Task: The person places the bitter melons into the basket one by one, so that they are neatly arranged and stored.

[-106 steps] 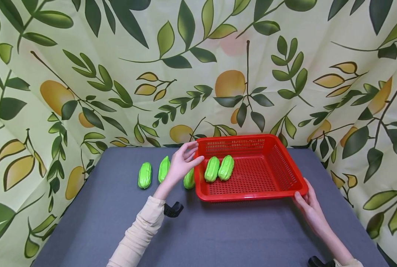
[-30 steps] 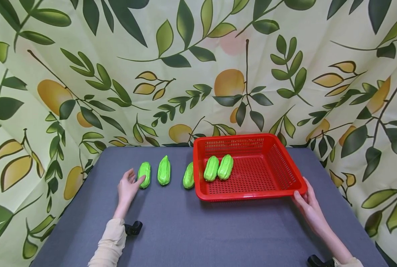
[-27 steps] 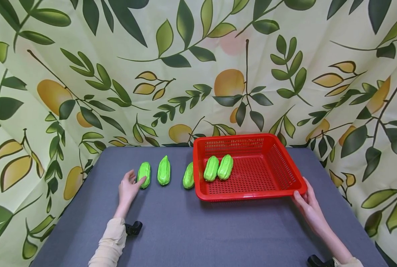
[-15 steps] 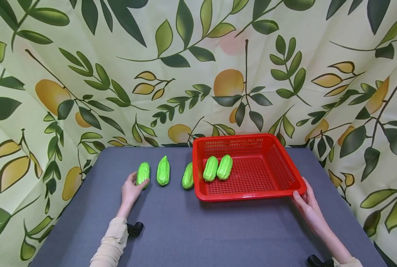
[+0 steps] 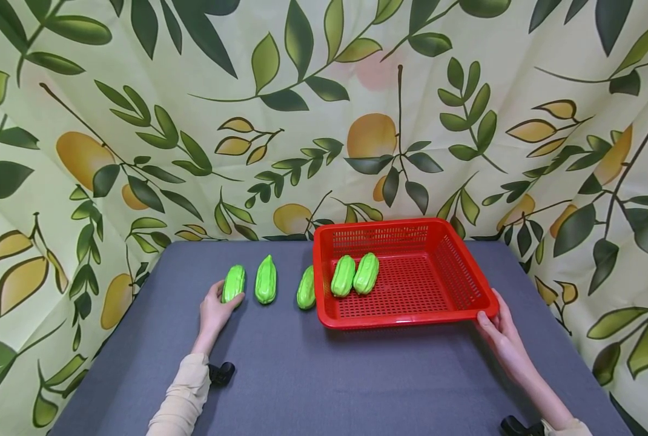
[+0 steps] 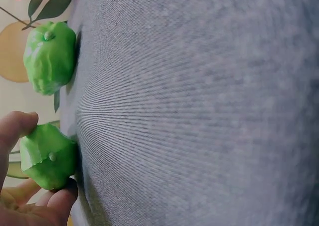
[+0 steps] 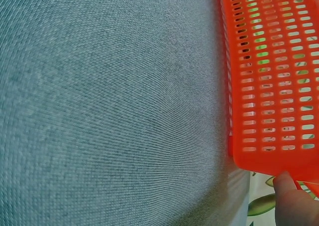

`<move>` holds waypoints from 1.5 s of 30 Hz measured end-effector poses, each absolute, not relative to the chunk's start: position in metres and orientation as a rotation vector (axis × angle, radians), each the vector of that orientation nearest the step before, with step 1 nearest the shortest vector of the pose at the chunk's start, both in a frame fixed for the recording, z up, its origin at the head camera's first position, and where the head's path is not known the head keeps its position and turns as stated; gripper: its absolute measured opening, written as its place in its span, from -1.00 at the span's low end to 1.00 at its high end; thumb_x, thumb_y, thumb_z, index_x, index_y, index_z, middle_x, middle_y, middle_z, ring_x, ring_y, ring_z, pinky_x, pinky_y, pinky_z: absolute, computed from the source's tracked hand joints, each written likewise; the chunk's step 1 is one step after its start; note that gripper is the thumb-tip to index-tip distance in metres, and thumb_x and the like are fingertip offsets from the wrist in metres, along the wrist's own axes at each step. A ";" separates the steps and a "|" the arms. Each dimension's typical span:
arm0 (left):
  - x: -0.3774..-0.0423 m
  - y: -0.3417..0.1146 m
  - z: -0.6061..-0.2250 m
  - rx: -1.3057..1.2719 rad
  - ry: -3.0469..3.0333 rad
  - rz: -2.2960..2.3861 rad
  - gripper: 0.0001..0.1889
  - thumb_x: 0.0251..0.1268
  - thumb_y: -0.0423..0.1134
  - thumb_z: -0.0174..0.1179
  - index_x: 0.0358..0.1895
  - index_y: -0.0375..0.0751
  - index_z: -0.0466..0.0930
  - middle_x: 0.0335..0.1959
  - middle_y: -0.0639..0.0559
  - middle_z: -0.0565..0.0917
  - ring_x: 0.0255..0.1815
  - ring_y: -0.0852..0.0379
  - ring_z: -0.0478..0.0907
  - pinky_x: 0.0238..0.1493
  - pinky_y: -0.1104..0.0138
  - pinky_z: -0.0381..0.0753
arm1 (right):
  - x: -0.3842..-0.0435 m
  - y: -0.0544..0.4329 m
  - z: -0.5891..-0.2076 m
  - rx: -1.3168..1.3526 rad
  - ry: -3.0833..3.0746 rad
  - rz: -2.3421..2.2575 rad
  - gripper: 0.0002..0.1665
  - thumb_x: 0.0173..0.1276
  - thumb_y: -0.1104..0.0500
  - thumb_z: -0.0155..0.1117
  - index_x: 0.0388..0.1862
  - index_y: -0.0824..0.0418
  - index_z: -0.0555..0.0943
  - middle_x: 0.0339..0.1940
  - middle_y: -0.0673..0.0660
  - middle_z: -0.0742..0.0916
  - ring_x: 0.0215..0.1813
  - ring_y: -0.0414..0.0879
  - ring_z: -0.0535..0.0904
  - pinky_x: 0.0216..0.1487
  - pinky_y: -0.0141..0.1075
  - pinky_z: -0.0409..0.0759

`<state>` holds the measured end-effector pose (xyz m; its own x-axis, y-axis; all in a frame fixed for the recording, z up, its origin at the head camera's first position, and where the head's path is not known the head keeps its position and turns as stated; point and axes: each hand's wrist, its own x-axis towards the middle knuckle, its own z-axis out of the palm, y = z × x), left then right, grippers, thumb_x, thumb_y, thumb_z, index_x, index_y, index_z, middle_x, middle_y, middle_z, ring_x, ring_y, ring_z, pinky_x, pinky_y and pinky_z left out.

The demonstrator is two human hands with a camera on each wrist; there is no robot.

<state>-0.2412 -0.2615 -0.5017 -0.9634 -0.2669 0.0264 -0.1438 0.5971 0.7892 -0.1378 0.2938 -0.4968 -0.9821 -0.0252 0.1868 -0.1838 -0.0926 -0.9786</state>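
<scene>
At the left of the table, my left hand point(image 5: 215, 313) holds the leftmost green ridged gourd point(image 5: 234, 284) between thumb and fingers. The left wrist view shows the thumb against one side of that gourd point(image 6: 49, 157) and fingertips at the other, close to the cloth. A second gourd point(image 5: 266, 280) with a pointed tip lies just to its right. A third gourd point(image 5: 306, 289) is partly hidden by the red plastic basket point(image 5: 406, 319). My right hand point(image 5: 502, 334) grips the basket's front right corner, thumb on the rim.
Two more green gourds point(image 5: 355, 275) lie side by side in the basket's left part. Grey cloth point(image 5: 357, 381) covers the table. Behind it hangs a leaf-patterned curtain point(image 5: 313, 133).
My left hand has moved from the basket's left rim out to the leftmost gourd, and its thumb and fingers have closed round it. The right hand has stayed on the basket corner.
</scene>
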 end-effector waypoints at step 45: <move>-0.235 -0.215 -0.437 0.261 -2.505 -1.526 -0.27 0.20 -0.17 0.28 0.38 -0.36 0.19 0.29 -0.42 0.35 0.29 -0.31 0.38 0.24 0.01 0.44 | -0.139 0.294 -0.499 0.260 -1.996 2.261 -0.17 0.50 0.30 -0.16 0.54 0.15 -0.36 0.29 -0.18 0.29 0.17 -0.55 0.41 0.03 -0.66 0.48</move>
